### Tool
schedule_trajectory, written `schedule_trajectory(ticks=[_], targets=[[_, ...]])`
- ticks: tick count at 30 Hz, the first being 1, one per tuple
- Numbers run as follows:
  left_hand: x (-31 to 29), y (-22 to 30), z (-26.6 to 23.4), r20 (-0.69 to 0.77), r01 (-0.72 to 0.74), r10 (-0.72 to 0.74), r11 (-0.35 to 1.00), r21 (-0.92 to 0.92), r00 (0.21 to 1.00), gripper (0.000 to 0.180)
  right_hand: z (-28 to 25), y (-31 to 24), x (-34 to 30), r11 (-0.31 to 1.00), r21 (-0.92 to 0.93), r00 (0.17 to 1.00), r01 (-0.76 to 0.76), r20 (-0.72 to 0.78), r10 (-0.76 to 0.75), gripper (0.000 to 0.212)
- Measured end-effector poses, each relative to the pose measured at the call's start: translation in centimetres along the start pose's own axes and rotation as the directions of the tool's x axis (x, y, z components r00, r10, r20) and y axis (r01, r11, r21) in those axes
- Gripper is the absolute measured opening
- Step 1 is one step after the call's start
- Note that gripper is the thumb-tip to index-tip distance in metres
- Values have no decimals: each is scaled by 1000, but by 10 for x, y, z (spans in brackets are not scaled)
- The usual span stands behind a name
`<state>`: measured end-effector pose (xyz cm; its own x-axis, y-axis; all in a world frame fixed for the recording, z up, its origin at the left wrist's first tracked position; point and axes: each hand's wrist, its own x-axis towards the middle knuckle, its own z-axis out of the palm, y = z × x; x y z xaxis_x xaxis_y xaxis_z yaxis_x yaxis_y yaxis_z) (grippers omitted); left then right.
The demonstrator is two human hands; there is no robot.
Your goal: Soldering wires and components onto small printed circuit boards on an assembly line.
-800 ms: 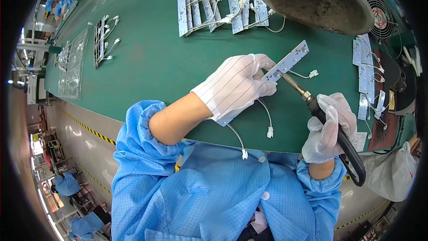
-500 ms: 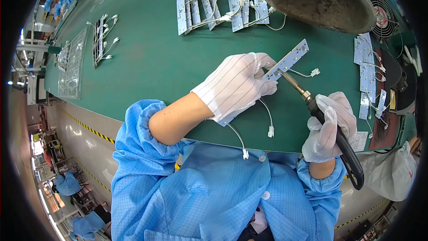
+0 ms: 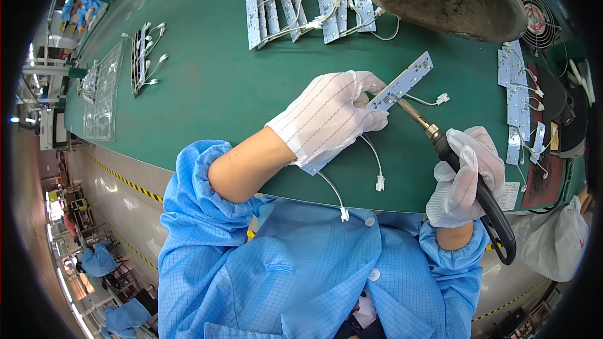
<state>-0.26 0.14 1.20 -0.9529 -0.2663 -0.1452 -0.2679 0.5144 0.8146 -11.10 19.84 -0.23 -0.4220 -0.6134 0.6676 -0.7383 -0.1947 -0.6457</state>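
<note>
My left hand, in a white striped glove, is closed round a narrow white LED circuit board that slants up to the right. White wires with small plugs hang from it, one plug lying to its right. Part of the board under my palm is hidden; a white board end also shows below the hand. In my gloved right hand is a soldering iron with a black handle, gripped like a pen. Its metal tip reaches the board's face just beside my left fingertips; whether it touches is too small to tell.
Several wired LED boards lie at the back of the green table. More boards are stacked at right, near a fan. A large round metal hood overhangs the back right. At left are a clear tray and dark boards.
The board and my left hand have shifted very slightly left and up. The soldering iron's tip stays at the board, while its handle end has dipped a little to the right.
</note>
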Motion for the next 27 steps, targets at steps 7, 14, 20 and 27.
schedule_trajectory(ticks=[7, 14, 20, 27], targets=[[1, 0, -1, 1, -70, 70, 995, 73, 998, 35, -1, -2, 2, 1000, -14, 999, -10, 48, 11, 22], [1, -3, 1, 3, 47, -47, 997, -56, 999, 37, -2, -4, 7, 1000, -30, 994, 7, 105, -4, 20], [1, -1, -3, 29, 118, -115, 978, -171, 993, 40, 1, 0, -7, 997, -28, 991, -73, -117, 69, 19], [1, 5, -7, 74, 205, -196, 966, -154, 978, 39, 1, -4, -7, 993, 14, 992, -117, -43, 117, 23]])
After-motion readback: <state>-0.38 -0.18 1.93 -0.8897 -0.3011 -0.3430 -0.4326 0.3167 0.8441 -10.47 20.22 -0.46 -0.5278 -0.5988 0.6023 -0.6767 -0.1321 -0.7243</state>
